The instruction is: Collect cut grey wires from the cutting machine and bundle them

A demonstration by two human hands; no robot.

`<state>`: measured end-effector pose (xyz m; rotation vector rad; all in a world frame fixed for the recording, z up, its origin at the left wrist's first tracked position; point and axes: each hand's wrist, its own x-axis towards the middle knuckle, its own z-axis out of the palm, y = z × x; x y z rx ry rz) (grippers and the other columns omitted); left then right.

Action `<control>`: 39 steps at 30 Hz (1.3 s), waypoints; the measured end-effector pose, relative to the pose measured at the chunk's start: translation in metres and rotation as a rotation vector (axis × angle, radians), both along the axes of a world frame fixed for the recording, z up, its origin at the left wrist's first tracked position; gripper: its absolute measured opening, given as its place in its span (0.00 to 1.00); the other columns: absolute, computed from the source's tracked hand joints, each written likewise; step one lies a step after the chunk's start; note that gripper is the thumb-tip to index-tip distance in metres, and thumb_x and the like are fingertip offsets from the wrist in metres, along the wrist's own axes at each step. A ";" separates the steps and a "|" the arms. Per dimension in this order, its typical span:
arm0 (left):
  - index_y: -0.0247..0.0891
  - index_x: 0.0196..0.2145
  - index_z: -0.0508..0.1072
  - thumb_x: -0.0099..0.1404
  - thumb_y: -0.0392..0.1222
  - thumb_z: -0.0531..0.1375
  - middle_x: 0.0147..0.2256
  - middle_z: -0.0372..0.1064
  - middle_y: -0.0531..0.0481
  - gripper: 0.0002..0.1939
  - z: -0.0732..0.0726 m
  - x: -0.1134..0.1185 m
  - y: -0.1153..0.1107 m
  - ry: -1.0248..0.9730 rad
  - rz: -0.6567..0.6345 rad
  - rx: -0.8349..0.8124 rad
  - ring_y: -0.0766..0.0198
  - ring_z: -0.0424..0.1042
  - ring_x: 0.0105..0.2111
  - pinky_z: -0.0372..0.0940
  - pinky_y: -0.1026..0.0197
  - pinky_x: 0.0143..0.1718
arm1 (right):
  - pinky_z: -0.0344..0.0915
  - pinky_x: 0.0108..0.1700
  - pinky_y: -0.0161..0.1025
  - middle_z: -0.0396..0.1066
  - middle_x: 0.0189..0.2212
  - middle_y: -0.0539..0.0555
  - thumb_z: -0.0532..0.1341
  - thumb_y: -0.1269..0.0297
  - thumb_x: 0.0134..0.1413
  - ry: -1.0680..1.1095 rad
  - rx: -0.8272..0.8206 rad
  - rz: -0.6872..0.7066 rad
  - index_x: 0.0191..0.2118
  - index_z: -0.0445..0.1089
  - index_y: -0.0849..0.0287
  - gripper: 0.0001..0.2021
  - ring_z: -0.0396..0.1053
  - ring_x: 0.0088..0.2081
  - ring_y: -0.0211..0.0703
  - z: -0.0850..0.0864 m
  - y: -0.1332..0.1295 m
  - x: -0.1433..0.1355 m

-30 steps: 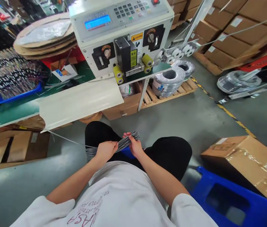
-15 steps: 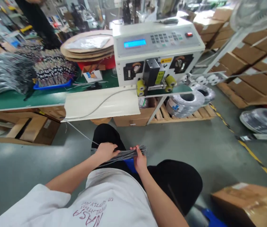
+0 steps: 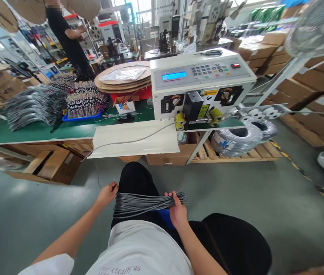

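Grey insulated wires, cut to length and gathered into a flat bundle [image 3: 141, 204], lie across the black-trousered left thigh [image 3: 134, 177] of the seated person. The right hand [image 3: 178, 212] grips the bundle near its right end, thumb uppermost; the wire ends project beyond the fingers. The left end is fanned out over the thigh. The left hand [image 3: 108, 194] is positioned just beside the fanned end, fingers curled; whether they hold a wire cannot be determined.

Forward of the knees, a white box-shaped metal machine [image 3: 203, 86] with a lit blue display [image 3: 174, 76] stands on a green-topped desk [image 3: 72, 131]. A single grey wire [image 3: 139, 140] runs from the yellow rollers [image 3: 180, 121] at the machine's front across a cream curved chute [image 3: 156, 147], its free part extending past the chute's left edge. To the left of the machine, a shallow blue plastic tray [image 3: 83, 117] holds stripped multicoloured wire pieces, beside a larger pile of grey cables [image 3: 35, 107].
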<state>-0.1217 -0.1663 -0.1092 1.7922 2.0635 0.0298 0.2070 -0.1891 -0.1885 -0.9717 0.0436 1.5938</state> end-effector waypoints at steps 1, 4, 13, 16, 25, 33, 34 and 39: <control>0.40 0.38 0.74 0.70 0.44 0.46 0.32 0.75 0.47 0.17 0.001 0.003 0.002 -0.005 -0.008 0.034 0.60 0.73 0.35 0.64 0.60 0.37 | 0.71 0.50 0.48 0.76 0.30 0.47 0.74 0.58 0.40 -0.001 0.003 0.002 0.35 0.73 0.54 0.15 0.76 0.41 0.48 0.001 0.000 0.000; 0.42 0.43 0.73 0.70 0.44 0.47 0.41 0.75 0.46 0.15 0.014 0.019 0.015 -0.026 -0.161 0.218 0.58 0.71 0.44 0.63 0.56 0.47 | 0.71 0.47 0.48 0.75 0.29 0.47 0.74 0.57 0.39 -0.014 0.019 0.004 0.35 0.73 0.54 0.16 0.76 0.39 0.49 0.003 0.000 -0.001; 0.45 0.51 0.71 0.68 0.45 0.52 0.43 0.71 0.44 0.16 0.112 0.123 0.127 -0.014 -0.458 0.836 0.51 0.67 0.48 0.61 0.49 0.52 | 0.70 0.45 0.46 0.75 0.29 0.50 0.75 0.54 0.38 -0.042 0.066 0.052 0.37 0.73 0.57 0.20 0.76 0.38 0.48 0.007 -0.004 0.001; 0.42 0.56 0.68 0.68 0.49 0.52 0.48 0.66 0.40 0.22 0.128 0.147 0.174 0.006 -0.388 0.819 0.48 0.63 0.51 0.60 0.48 0.54 | 0.70 0.47 0.45 0.77 0.31 0.51 0.75 0.54 0.38 -0.047 0.052 0.065 0.37 0.74 0.56 0.19 0.76 0.39 0.47 0.006 -0.006 0.004; 0.42 0.53 0.69 0.63 0.52 0.57 0.47 0.67 0.43 0.23 0.117 0.154 0.212 -0.041 -0.268 0.632 0.50 0.65 0.50 0.62 0.50 0.53 | 0.70 0.48 0.49 0.77 0.33 0.52 0.73 0.52 0.41 -0.032 0.106 0.068 0.37 0.74 0.52 0.17 0.76 0.42 0.51 0.013 -0.009 0.007; 0.43 0.41 0.71 0.67 0.42 0.53 0.42 0.71 0.47 0.08 0.124 0.117 0.183 0.134 -0.281 0.687 0.53 0.68 0.47 0.64 0.57 0.37 | 0.70 0.46 0.46 0.76 0.31 0.51 0.72 0.52 0.43 -0.026 0.136 0.089 0.39 0.74 0.57 0.19 0.76 0.39 0.49 0.011 -0.003 0.007; 0.43 0.40 0.70 0.68 0.43 0.53 0.41 0.72 0.48 0.08 0.125 0.112 0.172 0.144 -0.291 0.692 0.55 0.70 0.45 0.64 0.57 0.36 | 0.70 0.46 0.47 0.76 0.31 0.52 0.73 0.52 0.43 -0.029 0.131 0.087 0.39 0.74 0.57 0.19 0.77 0.39 0.49 0.011 -0.002 0.007; 0.43 0.39 0.71 0.71 0.47 0.52 0.35 0.74 0.52 0.10 0.103 0.108 0.087 0.090 -0.564 0.667 0.62 0.72 0.38 0.62 0.60 0.38 | 0.70 0.45 0.47 0.78 0.31 0.54 0.73 0.52 0.42 -0.043 0.118 0.084 0.37 0.74 0.59 0.19 0.77 0.38 0.50 0.012 0.001 0.005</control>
